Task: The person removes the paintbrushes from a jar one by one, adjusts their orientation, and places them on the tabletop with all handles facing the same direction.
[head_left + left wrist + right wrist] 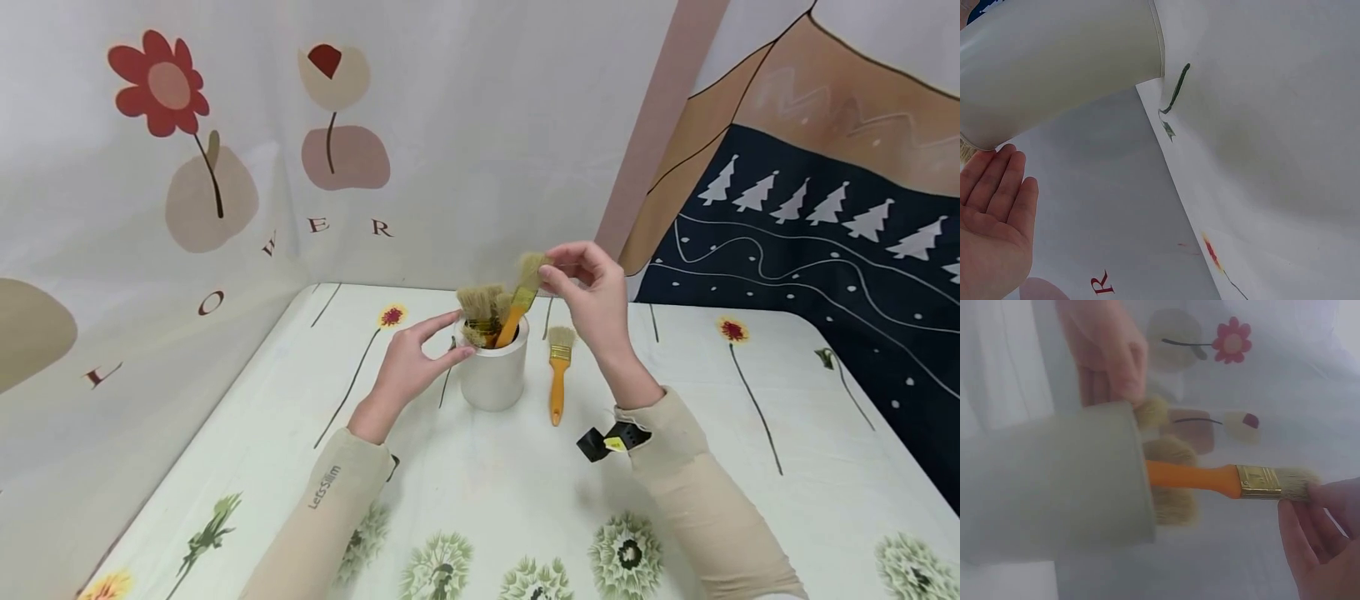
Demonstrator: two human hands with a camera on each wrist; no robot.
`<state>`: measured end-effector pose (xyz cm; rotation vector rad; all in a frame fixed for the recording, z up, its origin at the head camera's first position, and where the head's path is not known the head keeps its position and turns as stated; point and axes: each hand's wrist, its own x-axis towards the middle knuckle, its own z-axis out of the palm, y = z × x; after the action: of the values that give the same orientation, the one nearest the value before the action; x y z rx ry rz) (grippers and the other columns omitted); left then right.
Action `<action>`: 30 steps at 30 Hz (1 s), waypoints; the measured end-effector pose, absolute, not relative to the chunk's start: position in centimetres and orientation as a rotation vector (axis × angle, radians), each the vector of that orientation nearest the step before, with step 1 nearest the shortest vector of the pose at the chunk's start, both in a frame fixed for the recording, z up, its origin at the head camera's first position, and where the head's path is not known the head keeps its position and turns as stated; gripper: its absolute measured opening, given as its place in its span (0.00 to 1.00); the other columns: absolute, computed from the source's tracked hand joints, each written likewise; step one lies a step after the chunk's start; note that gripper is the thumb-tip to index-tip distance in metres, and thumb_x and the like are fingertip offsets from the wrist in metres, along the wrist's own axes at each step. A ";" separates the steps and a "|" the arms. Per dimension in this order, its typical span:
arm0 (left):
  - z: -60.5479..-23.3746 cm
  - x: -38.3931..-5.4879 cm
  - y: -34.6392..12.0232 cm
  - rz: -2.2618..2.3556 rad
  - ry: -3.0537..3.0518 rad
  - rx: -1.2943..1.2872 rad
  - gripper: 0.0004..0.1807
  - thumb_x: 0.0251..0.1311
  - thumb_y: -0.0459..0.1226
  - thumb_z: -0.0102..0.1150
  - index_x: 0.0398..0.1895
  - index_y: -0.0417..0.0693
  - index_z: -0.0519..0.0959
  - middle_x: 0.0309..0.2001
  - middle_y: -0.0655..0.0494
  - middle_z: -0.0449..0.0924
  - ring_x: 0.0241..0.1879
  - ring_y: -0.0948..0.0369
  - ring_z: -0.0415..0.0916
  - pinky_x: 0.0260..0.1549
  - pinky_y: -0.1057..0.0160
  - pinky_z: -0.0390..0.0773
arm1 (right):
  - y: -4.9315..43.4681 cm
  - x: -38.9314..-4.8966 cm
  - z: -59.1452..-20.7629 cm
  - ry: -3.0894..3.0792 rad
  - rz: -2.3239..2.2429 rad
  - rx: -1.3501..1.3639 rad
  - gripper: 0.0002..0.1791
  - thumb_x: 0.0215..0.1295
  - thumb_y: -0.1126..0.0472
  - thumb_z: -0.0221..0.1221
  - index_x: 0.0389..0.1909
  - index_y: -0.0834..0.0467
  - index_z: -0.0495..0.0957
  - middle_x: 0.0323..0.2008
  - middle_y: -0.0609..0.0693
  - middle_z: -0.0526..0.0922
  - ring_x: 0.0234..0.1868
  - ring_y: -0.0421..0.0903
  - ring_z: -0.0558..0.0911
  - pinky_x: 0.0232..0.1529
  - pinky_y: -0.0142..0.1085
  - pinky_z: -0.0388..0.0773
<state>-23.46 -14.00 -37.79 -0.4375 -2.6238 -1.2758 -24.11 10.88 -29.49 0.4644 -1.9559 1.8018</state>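
A white cylindrical cup [491, 379] stands on the table with several paintbrushes in it, bristles [480, 298] up. My right hand [596, 292] pinches one paintbrush [1194, 478] by its bristle end, between thumb and fingers. That brush has an orange handle and a gold ferrule; it leans out above the others, its handle's lower end hidden inside the cup. At the cup's left rim my left hand [408, 362] touches with its fingertips, and its thumb rests along the near side. In the left wrist view, its fingers [1013, 181] lie fairly straight against the rim.
Another orange-handled paintbrush [558, 375] lies on the table right of the cup, bristles pointing away. The flower-printed tablecloth [480, 475] covers the table. Behind rises a printed fabric backdrop [480, 125], with a dark tree-patterned section at right.
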 end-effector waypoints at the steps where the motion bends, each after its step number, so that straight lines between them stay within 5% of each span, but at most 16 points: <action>1: -37.8 -23.5 -14.0 -1.276 -2.624 -0.438 0.34 0.57 0.51 0.70 0.67 0.56 0.75 0.66 0.54 0.77 0.70 0.50 0.70 0.69 0.44 0.70 | 11.1 -24.1 -29.3 -1.935 1.806 0.459 0.12 0.63 0.71 0.64 0.46 0.69 0.78 0.35 0.39 0.82 0.35 0.36 0.82 0.40 0.29 0.86; 17: -37.8 -23.5 -14.0 -1.278 -2.624 -0.434 0.34 0.57 0.51 0.70 0.67 0.56 0.75 0.66 0.54 0.77 0.70 0.51 0.69 0.69 0.45 0.69 | 15.1 -24.2 -27.5 -1.706 1.829 0.375 0.09 0.62 0.67 0.66 0.42 0.56 0.82 0.37 0.43 0.86 0.37 0.40 0.86 0.39 0.28 0.85; 30: -37.9 -23.6 -14.0 -1.268 -2.622 -0.449 0.33 0.58 0.50 0.70 0.68 0.56 0.75 0.66 0.54 0.77 0.70 0.51 0.70 0.69 0.46 0.69 | 17.2 -24.5 -28.2 -1.687 1.938 0.279 0.08 0.62 0.67 0.66 0.42 0.57 0.83 0.37 0.46 0.87 0.38 0.41 0.85 0.39 0.27 0.85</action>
<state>-23.64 -14.03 -37.87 -0.4486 -2.6223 -1.2678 -24.51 17.18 -28.19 0.2785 -1.6869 1.9383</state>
